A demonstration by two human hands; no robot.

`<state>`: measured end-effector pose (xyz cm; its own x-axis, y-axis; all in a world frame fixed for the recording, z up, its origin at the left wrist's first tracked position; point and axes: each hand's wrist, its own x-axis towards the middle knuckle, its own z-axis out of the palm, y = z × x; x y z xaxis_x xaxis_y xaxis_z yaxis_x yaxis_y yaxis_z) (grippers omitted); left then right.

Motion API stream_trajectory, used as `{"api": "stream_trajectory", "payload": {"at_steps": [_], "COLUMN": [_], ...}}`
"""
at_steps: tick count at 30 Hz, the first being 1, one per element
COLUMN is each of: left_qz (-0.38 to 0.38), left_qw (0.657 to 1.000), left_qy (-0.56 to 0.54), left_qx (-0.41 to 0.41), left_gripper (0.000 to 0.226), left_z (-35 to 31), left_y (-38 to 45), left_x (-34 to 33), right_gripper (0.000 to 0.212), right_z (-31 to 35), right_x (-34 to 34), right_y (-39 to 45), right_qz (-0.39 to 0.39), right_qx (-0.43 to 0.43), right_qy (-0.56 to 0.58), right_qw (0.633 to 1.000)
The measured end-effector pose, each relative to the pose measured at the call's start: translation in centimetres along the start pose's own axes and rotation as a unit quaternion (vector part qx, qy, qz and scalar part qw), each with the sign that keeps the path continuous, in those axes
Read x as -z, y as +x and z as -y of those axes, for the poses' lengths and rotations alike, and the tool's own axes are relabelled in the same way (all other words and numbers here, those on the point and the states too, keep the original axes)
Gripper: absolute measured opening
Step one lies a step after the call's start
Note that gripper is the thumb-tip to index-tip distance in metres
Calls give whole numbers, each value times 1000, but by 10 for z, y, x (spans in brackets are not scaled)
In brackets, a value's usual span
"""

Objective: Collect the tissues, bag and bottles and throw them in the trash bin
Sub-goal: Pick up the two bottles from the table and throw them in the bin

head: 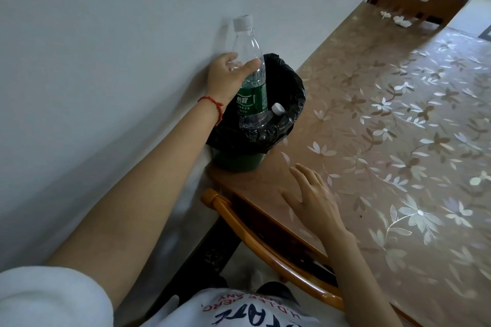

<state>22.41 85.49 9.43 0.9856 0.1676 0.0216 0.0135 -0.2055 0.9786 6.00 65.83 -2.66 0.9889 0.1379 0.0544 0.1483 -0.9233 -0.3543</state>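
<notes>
My left hand (225,75) grips a clear plastic bottle (251,74) with a green label and white cap, held upright over the trash bin (236,160). The bin is green, lined with a black bag (289,103), and stands on the table corner by the wall. A second clear bottle (276,113) with a white cap lies inside the bin. My right hand (312,198) rests flat on the table near its front edge, fingers apart, holding nothing. Crumpled white tissues (481,20) lie at the far end of the table.
The table (398,127) has a brown floral cover and runs along a white wall (106,48) on the left. A wooden chair back (239,220) curves below the table's front edge. Another wooden chair (425,0) stands at the far end.
</notes>
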Motion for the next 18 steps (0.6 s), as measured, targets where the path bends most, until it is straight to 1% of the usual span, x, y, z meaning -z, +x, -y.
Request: {"api": "stream_trajectory", "payload": {"at_steps": [6,9,14,18], "left_qz": [4,7,10,20], "left_qw": [1000,1000,1000,1000], "left_qy": [27,22,12,4], "left_qx": [14,21,22,-2], "left_gripper": [74,77,70,54], "left_z": [13,18,22,22], "left_y": [0,-2,-14,-43], "left_x": [-1,0,5,8], "right_gripper": [59,59,59,60], "right_z": [-1,-2,-2,-2], "right_x": [-1,-2,-5,-6], "right_y": [-2,-4,-4,-5], "right_qz": [8,10,11,7], "right_qx": [3,5,7,9], "right_qy": [10,9,15,11], "right_qw": [1000,1000,1000,1000]}}
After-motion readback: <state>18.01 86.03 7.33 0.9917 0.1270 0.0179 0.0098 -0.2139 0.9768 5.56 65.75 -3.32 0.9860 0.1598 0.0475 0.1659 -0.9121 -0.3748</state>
